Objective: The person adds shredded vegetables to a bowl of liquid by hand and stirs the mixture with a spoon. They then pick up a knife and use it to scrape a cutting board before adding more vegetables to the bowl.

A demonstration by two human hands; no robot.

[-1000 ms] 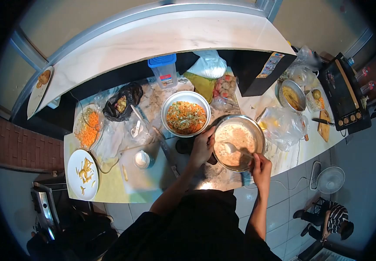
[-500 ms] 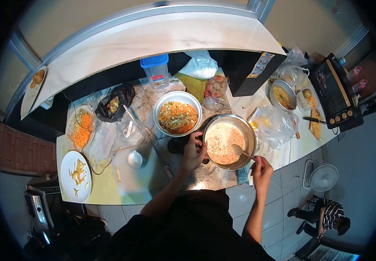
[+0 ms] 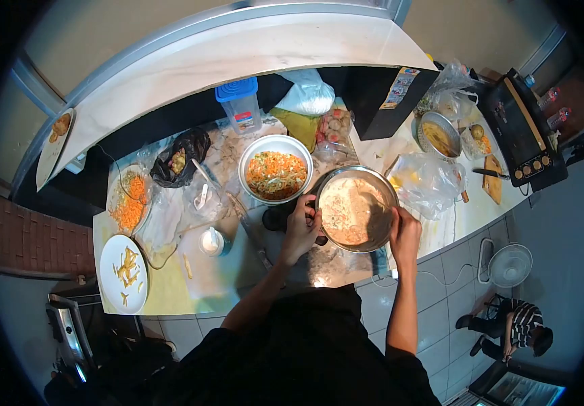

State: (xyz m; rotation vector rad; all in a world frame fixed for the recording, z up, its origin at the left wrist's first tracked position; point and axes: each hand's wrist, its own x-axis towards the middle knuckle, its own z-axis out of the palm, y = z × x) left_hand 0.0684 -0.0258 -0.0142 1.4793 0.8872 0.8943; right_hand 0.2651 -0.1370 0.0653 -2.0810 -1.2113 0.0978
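Observation:
A steel bowl (image 3: 357, 170) holds a thick, pale orange-brown mixture (image 3: 346, 206) with small bits in it. My left hand (image 3: 302, 229) grips the bowl's left rim, thumb and fingers closed. At the right rim is my right hand (image 3: 406, 233), also closed, its fingertips over the edge. The spoon seen in that hand in the earlier frame is hidden now by the fingers and their shadow. Just left of and behind the steel bowl stands a white bowl (image 3: 243, 169) of shredded carrot and greens (image 3: 277, 176).
A knife (image 3: 251, 233) and a white cup (image 3: 212, 241) lie left of my hands. Further left are a white plate (image 3: 112, 287) with yellow strips and a dish of grated carrot (image 3: 129, 203). Plastic bags (image 3: 434, 186) and a toaster oven (image 3: 522, 128) occupy the right. A person (image 3: 522, 325) sits beyond.
My right hand has moved up along the bowl's right rim, and the spoon has gone from sight. My left hand stays on the left rim. The whole view has shifted slightly.

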